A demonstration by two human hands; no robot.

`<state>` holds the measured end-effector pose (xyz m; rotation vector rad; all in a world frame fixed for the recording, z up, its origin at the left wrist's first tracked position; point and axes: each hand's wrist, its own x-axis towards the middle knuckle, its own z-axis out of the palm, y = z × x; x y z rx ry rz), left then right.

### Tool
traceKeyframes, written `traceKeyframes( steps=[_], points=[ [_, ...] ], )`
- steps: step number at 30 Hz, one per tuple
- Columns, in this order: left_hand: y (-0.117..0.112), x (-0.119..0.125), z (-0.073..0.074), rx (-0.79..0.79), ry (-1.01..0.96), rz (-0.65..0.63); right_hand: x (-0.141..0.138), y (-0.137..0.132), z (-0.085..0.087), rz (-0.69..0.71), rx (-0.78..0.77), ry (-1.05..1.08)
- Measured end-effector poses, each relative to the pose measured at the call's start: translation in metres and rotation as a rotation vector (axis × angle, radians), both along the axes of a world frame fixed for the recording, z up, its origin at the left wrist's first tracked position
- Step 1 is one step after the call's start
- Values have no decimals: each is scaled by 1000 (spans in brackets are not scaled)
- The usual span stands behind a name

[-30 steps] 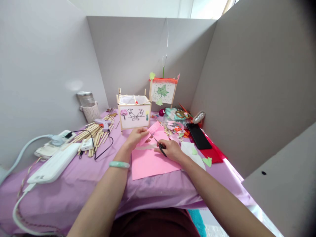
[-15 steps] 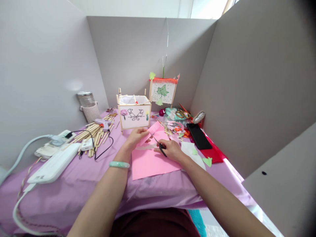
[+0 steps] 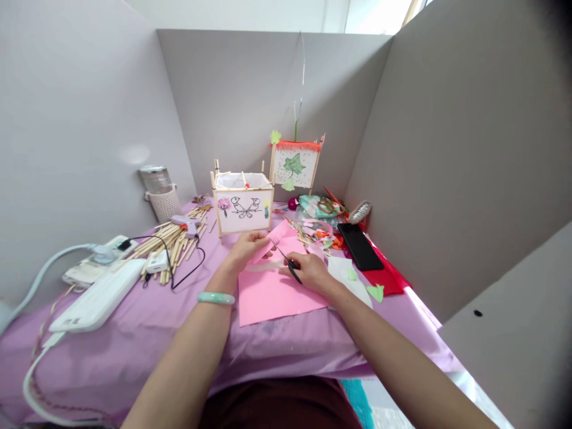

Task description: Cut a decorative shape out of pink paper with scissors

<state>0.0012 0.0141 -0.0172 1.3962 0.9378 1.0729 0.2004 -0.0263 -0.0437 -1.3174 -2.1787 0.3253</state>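
My left hand (image 3: 249,249) is closed on a folded pink paper strip (image 3: 277,235), whose edge carries a row of short cuts. In my right hand (image 3: 310,271) are scissors (image 3: 292,268) with black handles; their blades point up and left at the strip's cut edge. Below both hands a larger pink paper sheet (image 3: 277,298) lies flat. Just behind stands a stick-framed paper lantern (image 3: 243,205) with two birds drawn on its front. A second lantern (image 3: 295,164), showing a green leaf and red fringe, is farther back.
Wooden sticks (image 3: 174,241), a glue gun (image 3: 190,225) and a white power strip (image 3: 98,295) with cables lie at left, near a jar (image 3: 161,193). On the right are a black phone (image 3: 360,246), paper scraps (image 3: 324,232) and red paper (image 3: 388,280). Grey partitions (image 3: 268,89) enclose the table.
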Motion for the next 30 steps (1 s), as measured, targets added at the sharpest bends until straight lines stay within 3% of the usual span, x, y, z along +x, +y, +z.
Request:
traceKeyframes(
  steps=[14,23,30],
  points=[
    [-1,1,3,-37,-22,20,-1,-1,2,-22,-4,5],
    [3,-2,2,-14,-78,118,0,-1,1,5,-16,29],
    [3,-2,0,-7,-47,70,0,0,0,10,-7,28]
  ],
)
